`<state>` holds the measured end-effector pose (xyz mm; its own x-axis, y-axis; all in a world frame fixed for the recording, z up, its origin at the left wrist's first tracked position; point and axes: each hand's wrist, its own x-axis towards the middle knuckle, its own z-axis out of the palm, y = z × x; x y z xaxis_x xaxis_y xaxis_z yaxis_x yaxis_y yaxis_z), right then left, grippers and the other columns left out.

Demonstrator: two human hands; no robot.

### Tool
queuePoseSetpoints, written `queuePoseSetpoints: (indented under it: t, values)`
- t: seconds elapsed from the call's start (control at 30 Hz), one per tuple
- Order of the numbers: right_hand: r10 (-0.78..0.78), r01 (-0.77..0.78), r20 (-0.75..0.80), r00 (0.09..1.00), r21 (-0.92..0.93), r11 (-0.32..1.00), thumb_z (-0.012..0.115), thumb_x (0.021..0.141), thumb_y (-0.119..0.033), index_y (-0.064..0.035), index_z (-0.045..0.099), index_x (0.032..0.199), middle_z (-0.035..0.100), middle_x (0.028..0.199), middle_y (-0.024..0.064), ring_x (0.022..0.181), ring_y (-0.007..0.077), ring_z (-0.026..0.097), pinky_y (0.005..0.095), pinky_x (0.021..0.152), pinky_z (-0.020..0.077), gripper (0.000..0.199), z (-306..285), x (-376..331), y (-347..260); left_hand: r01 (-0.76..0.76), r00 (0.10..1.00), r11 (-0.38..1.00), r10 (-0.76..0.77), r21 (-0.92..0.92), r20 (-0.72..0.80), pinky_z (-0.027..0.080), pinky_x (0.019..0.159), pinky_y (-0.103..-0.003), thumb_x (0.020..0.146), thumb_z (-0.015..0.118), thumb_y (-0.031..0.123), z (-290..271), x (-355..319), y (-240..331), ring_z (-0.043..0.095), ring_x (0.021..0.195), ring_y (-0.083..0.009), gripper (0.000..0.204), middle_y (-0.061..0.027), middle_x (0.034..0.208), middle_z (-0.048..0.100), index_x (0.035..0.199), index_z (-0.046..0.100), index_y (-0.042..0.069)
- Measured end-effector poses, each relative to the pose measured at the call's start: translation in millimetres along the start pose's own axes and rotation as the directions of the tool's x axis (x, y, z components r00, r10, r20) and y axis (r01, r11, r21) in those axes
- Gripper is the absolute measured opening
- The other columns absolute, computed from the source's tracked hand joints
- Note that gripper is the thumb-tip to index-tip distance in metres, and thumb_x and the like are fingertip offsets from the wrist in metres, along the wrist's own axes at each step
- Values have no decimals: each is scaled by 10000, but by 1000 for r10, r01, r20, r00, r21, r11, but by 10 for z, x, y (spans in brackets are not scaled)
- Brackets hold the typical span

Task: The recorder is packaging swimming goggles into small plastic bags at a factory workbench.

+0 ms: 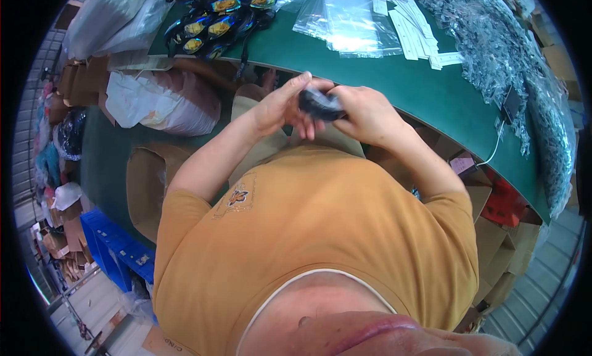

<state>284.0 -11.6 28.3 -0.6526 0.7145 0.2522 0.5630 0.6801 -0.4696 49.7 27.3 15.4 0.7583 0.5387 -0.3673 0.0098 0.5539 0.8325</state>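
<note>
Green table (425,92) ahead, right fingers (340,93) clamp a black object (319,105), left fingers (301,80) apart beside it.

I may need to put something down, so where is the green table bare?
Bare green tabletop lies between the black, yellow-lensed goggles and flat clear plastic bags, and along the near edge in front of those bags and the flat white strips. The right is crowded with heaped, crinkled clear plastic.

Layout by clock: counter (431,97) spans 11 to 3 o'clock.
On it: goggles (220,28), 11; plastic bags (348,23), 12–1; strips (412,32), 1; film packets (478,38) heaped, 2. Item (322,104) between left hand (287,108) and right hand (365,114) at near edge, 12. Leftward: sack (160,106), 10; carton (140,195), 9; crate (111,239), 8.
</note>
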Motion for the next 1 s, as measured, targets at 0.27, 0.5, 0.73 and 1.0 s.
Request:
queuePoseSetpoints:
  t: [0.27,0.5,0.73,1.0]
  values:
    - [722,-84,-404,562,840,536,712,934,-58,-11,574,1143,644,924,49,767,123,625,266,686,494,255,1,-418,428,-348,470,-262,782,900,410,540,859,-385,880,753,225,86,847,269,681,1021,-268,391,-112,1108,709,1219,669,51]
    - [683,-130,-475,555,761,635,794,890,-137,-12,611,1144,664,912,10,766,76,622,234,689,499,338,-132,-564,496,-284,585,-310,694,908,420,427,1008,-425,822,791,289,191,875,-29,611,1138,-264,557,-74,1165,670,1321,616,114]
    - [679,-232,-442,586,712,663,734,909,-40,-30,595,1158,654,938,41,776,112,632,247,673,492,286,76,-539,565,-375,481,-225,782,900,396,479,889,-381,812,782,112,-55,682,-94,653,918,-258,124,-19,909,672,872,673,99]
    - [648,6,-369,666,871,490,791,844,-13,-22,590,1181,655,938,37,822,109,625,257,726,508,393,62,-503,318,-401,746,703,623,588,-235,528,721,-302,966,667,38,156,-245,-124,660,778,-144,82,-63,876,692,1044,678,15]
